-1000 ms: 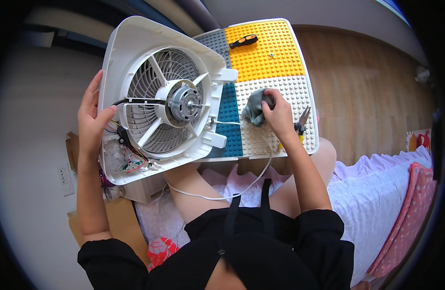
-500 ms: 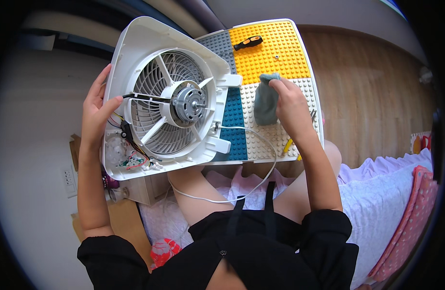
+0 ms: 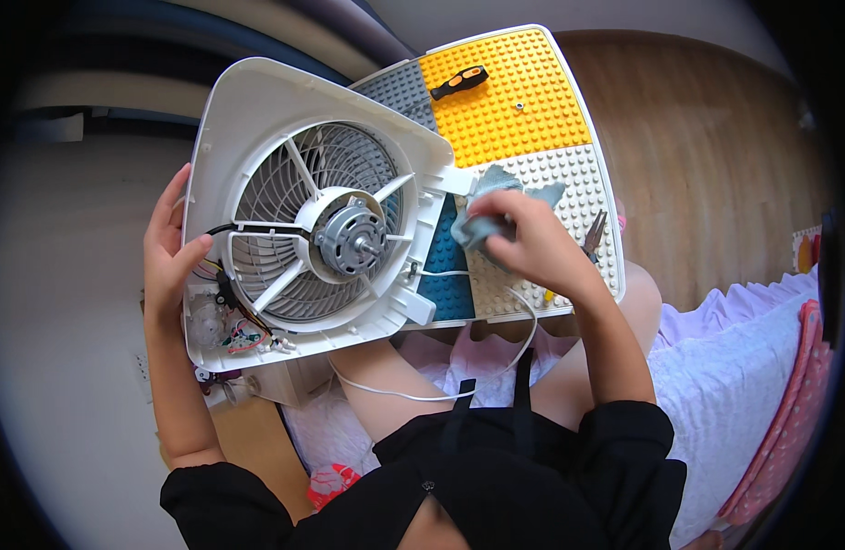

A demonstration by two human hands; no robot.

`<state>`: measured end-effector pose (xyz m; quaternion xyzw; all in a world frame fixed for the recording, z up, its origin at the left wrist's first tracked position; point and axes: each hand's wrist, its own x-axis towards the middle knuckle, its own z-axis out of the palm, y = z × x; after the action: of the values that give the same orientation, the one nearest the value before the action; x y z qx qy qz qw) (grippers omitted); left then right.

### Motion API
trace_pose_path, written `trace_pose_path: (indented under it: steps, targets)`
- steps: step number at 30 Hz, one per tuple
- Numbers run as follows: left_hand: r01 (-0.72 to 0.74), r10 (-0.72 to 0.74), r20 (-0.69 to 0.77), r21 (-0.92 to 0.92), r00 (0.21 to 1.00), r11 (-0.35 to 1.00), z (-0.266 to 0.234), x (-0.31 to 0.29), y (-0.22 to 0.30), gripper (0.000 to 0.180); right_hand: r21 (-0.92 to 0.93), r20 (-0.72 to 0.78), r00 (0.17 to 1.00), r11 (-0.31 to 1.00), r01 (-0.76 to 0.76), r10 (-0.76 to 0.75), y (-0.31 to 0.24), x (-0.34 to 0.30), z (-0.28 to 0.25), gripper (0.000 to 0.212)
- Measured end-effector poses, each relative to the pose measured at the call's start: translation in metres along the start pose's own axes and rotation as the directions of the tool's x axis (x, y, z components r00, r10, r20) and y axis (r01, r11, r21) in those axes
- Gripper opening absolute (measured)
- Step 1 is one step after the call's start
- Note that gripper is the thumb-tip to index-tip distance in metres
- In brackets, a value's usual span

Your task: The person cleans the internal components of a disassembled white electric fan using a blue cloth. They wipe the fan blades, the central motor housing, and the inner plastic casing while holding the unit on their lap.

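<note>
A white box fan housing (image 3: 285, 87) rests tilted across the left of the table, its round grille and bare silver motor (image 3: 351, 240) facing up. My left hand (image 3: 173, 243) grips the housing's left edge, thumb on top near a black cable. Wires and a small circuit board (image 3: 242, 339) sit in its lower left corner. My right hand (image 3: 532, 240) is closed on a bunched grey-green cloth (image 3: 497, 179) above the white studded part of the table, close to the housing's right side.
The table has yellow (image 3: 523, 69), grey, blue and white studded plates. A black-and-orange screwdriver (image 3: 460, 82) and a small nut (image 3: 519, 106) lie on the yellow. Pliers (image 3: 593, 238) lie at the right edge. A white power cord (image 3: 496, 374) loops over my legs.
My right hand has lowered and moved left, and the cloth that hung down is now crumpled in its fingers. The fan housing has shifted slightly down and left with my left hand.
</note>
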<state>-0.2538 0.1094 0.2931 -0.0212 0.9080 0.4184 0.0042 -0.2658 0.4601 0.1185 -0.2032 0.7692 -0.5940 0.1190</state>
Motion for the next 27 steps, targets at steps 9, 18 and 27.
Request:
trace_pose_path:
  steps: [9, 18, 27]
  targets:
    - [0.041, -0.041, -0.017, 0.036, 0.999, 0.999, 0.001, -0.002, 0.011, 0.070, 0.187, 0.000, 0.988, 0.970, 0.155, -0.158, -0.011, 0.029, 0.022, 0.017]
    - [0.037, -0.038, 0.010, 0.087, 0.999, 0.996, 0.013, 0.017, 0.033, 0.058, 0.137, 0.001, 0.997, 0.987, 0.079, -0.080, 0.003, 0.084, 0.082, 0.019]
    - [-0.005, -0.016, 0.073, 0.279, 0.997, 0.960, 0.030, 0.040, 0.063, 0.052, -0.083, 0.220, 0.975, 0.995, 0.054, -0.034, 0.001, 0.103, 0.070, 0.020]
